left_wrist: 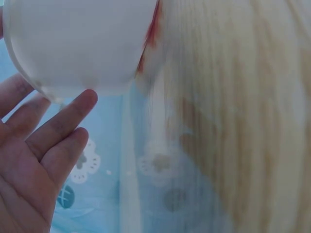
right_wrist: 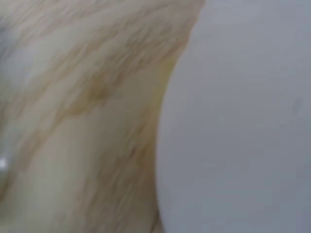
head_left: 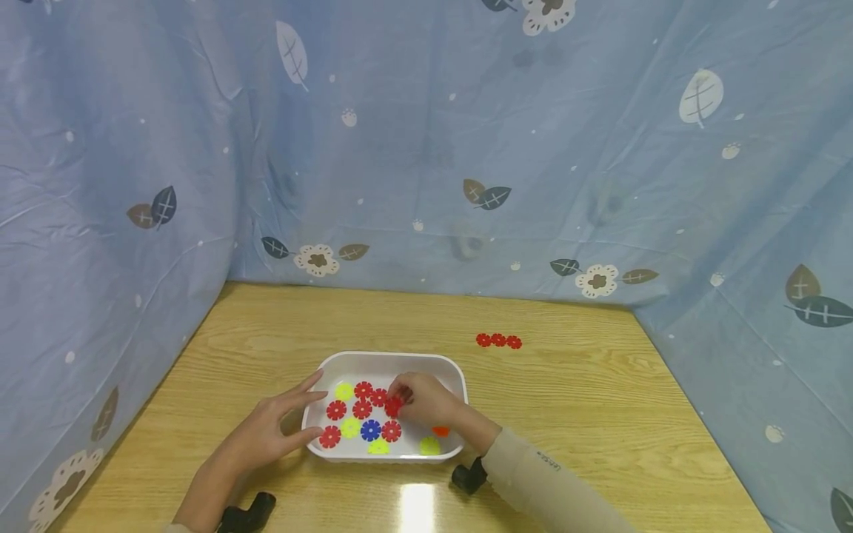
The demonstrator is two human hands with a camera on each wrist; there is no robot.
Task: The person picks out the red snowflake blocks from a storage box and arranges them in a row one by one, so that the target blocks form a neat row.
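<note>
A white plastic tray [head_left: 386, 457] holds several flower-shaped plastic pieces, mostly red and yellow, with a blue piece [head_left: 370, 430] among them. My left hand [head_left: 269, 428] lies at the tray's left end, its spread fingers and thumb reaching the rim. Seen from the left wrist, those fingers [left_wrist: 63, 121] are straight against the tray's outer wall [left_wrist: 82, 53]. Inside the tray, my right hand [head_left: 424, 400] pinches a red flower-shaped piece [head_left: 393, 406] between thumb and fingertips. The right wrist view has only tray wall [right_wrist: 233, 126] and blurred tabletop, with the hand outside it.
Three red flower-shaped pieces [head_left: 498, 340] lie in a row on the wooden table [head_left: 566, 400], behind and right of the tray. A blue patterned cloth [head_left: 413, 148] hangs round the back and sides. Near each wrist is a black device [head_left: 469, 476].
</note>
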